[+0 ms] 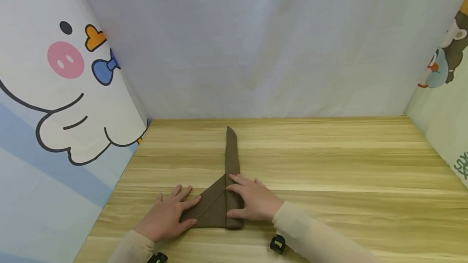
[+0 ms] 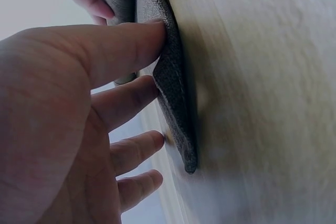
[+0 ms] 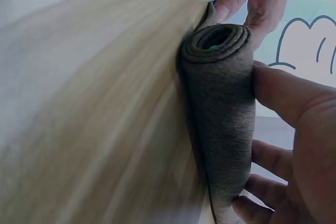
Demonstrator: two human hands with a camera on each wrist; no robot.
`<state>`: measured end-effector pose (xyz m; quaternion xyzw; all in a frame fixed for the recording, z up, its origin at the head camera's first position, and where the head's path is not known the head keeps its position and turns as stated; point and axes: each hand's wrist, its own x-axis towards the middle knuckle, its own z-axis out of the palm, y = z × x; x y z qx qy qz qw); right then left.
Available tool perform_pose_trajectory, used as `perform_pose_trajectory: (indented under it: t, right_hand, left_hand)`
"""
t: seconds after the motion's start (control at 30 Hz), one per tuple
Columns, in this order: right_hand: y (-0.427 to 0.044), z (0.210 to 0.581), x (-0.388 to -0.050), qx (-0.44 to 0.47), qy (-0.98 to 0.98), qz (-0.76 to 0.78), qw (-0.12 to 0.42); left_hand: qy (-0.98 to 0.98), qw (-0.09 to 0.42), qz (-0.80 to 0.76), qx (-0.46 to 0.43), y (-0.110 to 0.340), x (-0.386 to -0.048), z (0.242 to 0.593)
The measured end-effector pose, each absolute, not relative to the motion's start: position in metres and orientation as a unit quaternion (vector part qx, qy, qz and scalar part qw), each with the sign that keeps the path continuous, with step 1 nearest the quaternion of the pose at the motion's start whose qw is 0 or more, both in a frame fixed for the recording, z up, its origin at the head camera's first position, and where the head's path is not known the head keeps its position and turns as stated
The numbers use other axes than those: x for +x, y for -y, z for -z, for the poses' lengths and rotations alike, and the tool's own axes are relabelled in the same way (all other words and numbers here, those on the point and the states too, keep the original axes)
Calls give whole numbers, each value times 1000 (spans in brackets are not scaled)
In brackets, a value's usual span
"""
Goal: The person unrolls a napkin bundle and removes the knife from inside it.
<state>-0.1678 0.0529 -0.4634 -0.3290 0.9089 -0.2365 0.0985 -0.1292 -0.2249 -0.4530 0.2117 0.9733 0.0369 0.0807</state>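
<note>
The roll [image 3: 223, 103] should be pressed evenly by the unclenched right grip [image 1: 256, 201], the cloth [image 1: 212, 210] left of the roll by the relaxed left grip [image 1: 166, 215].

A pale yellow-brown tabletop with a wood-grain surface [image 1: 347, 161], its streaks running from side to side, spreads across the lower half of the head view, and a thin straight line crosses it right of the middle. Directly on it, left of centre, lies a dark brown woven cloth [image 1: 212, 213], partly rolled: a flat, roughly triangular flap with a diagonal crease points left, and a roll [image 1: 234, 223] with a hollow, spiral near end borders it on the right. A narrow, pointed length [image 1: 232, 153] reaches just short of the tabletop's far edge.
</note>
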Motion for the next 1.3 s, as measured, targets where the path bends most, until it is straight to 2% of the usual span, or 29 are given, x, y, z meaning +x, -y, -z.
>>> perform_pose_trajectory:
  t: [0.77, 1.0, 1.13, 1.3]
  right_hand:
    - [-87, 451, -164, -350, -908, 218, 69]
    - [-87, 449, -166, -353, -909, 210, 73]
    - [-84, 449, -165, -349, -912, 202, 79]
    - [-71, 449, -165, -353, -913, 185, 87]
  left_hand:
    - [-972, 68, -33, 222, 224, -130, 457]
    - [-963, 46, -33, 264, 199, -137, 456]
    - [-950, 66, -27, 303, 176, -144, 456]
    - [-947, 93, -16, 306, 168, -144, 462]
